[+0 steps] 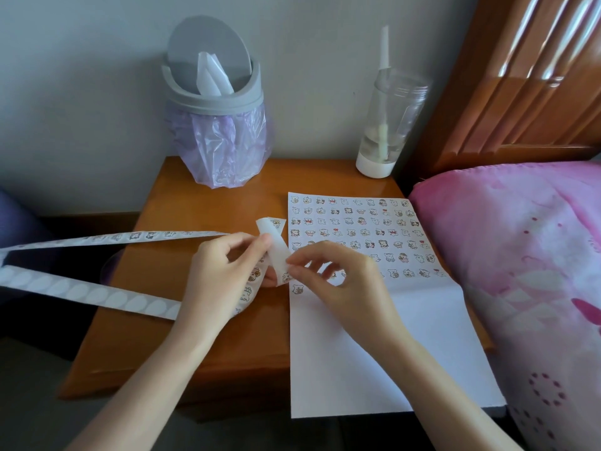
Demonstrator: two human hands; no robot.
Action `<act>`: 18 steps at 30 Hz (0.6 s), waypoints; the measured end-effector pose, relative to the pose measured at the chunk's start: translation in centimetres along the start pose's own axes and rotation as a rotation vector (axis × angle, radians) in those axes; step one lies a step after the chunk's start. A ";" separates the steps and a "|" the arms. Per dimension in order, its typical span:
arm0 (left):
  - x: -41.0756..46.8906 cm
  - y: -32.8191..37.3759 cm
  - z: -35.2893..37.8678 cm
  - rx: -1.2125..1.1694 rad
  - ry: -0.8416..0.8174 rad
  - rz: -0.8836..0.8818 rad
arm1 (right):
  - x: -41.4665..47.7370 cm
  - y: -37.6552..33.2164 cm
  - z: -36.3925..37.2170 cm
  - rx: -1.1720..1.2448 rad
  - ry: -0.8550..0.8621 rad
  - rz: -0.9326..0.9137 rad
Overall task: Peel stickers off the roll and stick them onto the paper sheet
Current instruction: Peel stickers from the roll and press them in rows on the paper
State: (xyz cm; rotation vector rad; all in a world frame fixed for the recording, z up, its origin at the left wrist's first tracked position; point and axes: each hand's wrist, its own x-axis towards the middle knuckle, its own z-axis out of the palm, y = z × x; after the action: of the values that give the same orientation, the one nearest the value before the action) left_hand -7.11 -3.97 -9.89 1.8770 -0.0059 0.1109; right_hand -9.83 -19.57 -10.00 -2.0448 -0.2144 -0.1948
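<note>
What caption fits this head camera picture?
Left hand holds the sticker strip; right hand pinches its edge over the paper sheet.

Soft, even daylight, fairly bright. White glare streaks the glossy headboard (533, 60); the worktop (208, 203) shows a mild sheen; the paper (390, 353) is bright white. Shadows are faint and soft-edged. The lower left corner is dim. Edges bend from wide-angle distortion.

sticker strip (97, 237) ran off left edge; left hand (224, 271) hid its middle; right hand (338, 281) covered some rows on paper sheet (374, 353); stickers (349, 232) too small to read; right pinch on sticker or backing: couldn't tell
</note>
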 end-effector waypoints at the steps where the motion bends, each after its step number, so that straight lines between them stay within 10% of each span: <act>1: 0.0 0.1 0.0 -0.006 0.000 -0.001 | 0.0 0.0 0.0 0.010 0.003 -0.008; 18: -0.4 0.7 -0.1 -0.098 -0.165 -0.109 | 0.3 0.3 0.2 -0.008 0.040 -0.095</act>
State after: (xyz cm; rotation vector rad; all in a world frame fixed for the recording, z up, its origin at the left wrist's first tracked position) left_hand -7.56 -4.06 -9.25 1.7796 -0.0212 -0.1173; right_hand -9.46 -19.54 -10.23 -2.0384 -0.2869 -0.2955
